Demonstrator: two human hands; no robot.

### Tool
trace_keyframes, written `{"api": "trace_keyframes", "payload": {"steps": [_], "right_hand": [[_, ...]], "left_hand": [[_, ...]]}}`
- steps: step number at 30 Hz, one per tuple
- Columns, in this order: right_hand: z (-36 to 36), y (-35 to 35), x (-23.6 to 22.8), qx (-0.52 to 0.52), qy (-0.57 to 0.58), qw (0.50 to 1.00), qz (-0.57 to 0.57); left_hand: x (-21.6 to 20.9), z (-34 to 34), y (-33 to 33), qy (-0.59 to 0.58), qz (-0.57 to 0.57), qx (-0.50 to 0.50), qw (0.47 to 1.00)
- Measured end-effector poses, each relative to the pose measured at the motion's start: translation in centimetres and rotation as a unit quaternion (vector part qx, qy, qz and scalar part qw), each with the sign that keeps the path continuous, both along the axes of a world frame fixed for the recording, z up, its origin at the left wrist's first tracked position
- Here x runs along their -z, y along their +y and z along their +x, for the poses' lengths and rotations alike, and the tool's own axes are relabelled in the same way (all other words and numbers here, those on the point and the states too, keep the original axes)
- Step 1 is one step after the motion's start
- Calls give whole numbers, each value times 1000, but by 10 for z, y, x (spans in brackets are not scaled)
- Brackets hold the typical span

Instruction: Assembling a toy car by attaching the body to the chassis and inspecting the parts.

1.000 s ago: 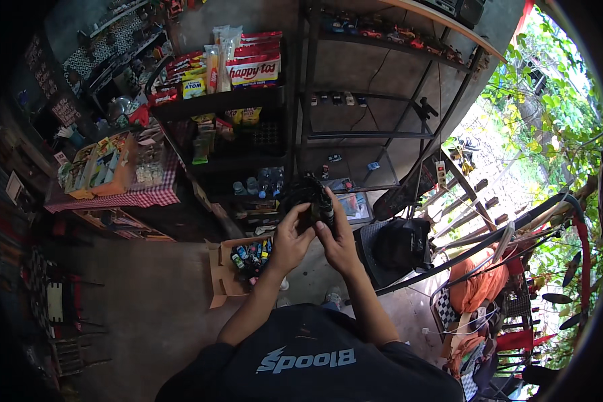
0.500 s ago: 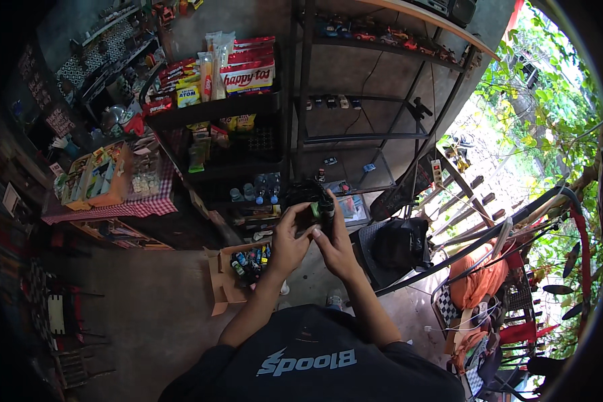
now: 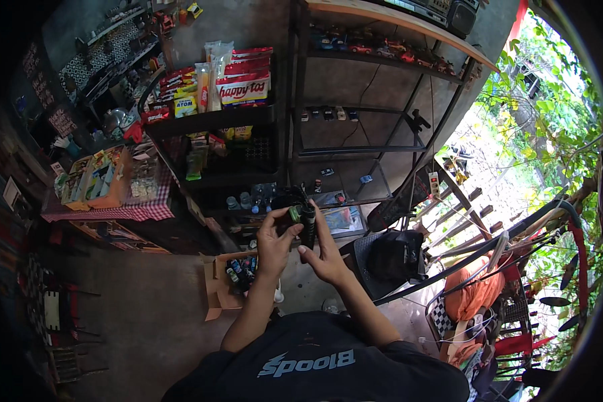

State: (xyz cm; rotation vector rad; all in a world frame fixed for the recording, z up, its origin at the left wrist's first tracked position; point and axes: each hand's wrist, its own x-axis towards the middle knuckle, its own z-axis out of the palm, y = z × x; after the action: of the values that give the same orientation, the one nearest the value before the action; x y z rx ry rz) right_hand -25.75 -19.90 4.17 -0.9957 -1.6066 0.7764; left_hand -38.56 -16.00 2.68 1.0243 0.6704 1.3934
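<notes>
In front of the shelves, my two hands are close together over dark items. My left hand [image 3: 273,242] pinches a small green thing [image 3: 295,214] between thumb and fingers; its kind is too small to make out. Against the fingers of my right hand [image 3: 326,258] stands a dark, ridged cylindrical object [image 3: 307,226], gripped upright. A tangle of black material [image 3: 288,197] shows just beyond the fingertips. Below my left hand, an open cardboard box [image 3: 219,285] on the floor holds several small colourful toy cars [image 3: 240,269], partly covered by my forearm.
A black metal shelf [image 3: 362,150] ahead carries several toy cars. Left of it stands a snack rack [image 3: 211,120], then a table with a checkered cloth [image 3: 144,209]. A black bag [image 3: 395,254] rests at right, near an orange cloth [image 3: 474,288].
Both hands have shifted slightly left and down in the picture. The dark cylinder now shows more fully between them, and the right fingers have straightened along it.
</notes>
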Motion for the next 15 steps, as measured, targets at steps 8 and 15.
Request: {"api": "trace_keyframes", "payload": {"steps": [8, 15], "right_hand": [[54, 9, -3, -15, 19, 999, -47], [68, -4, 19, 10, 104, 994, -20]], "left_hand": [[14, 59, -19, -38, 11, -3, 999], [7, 78, -17, 11, 1, 2, 1000]]}}
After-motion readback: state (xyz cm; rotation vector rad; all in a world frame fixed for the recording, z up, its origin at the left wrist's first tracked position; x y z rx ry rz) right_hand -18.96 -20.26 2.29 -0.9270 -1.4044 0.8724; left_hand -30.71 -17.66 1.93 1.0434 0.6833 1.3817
